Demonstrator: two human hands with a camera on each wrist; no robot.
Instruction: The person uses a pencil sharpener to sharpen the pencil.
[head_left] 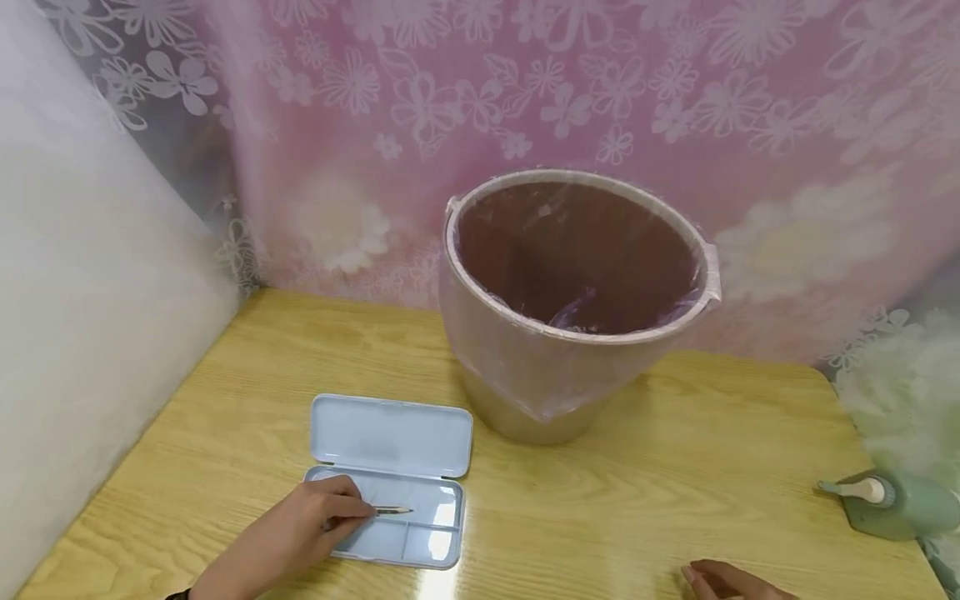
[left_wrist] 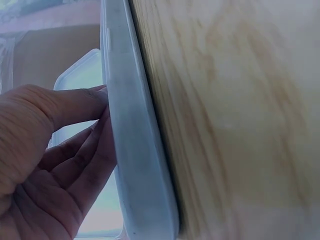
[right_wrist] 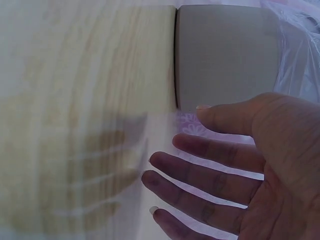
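Observation:
A light blue pencil case (head_left: 392, 435) lies opened flat on the wooden table, its lid toward the bin and its divided tray toward me. Over the tray, my left hand (head_left: 318, 515) pinches a thin pencil (head_left: 394, 510) between thumb and fingers, its pointed tip to the right. In the left wrist view the case's side wall (left_wrist: 132, 135) hides the pencil. My right hand (head_left: 731, 581) is by the table's front edge, partly cut off. The right wrist view shows its fingers (right_wrist: 210, 175) loosely extended and spread, holding nothing.
A large brown bin (head_left: 540, 429) with a clear plastic liner stands behind the case. At the right edge a green bottle (head_left: 903, 504) with a pale nozzle lies on its side. A pink floral curtain (head_left: 337, 167) hangs behind the table (head_left: 675, 467).

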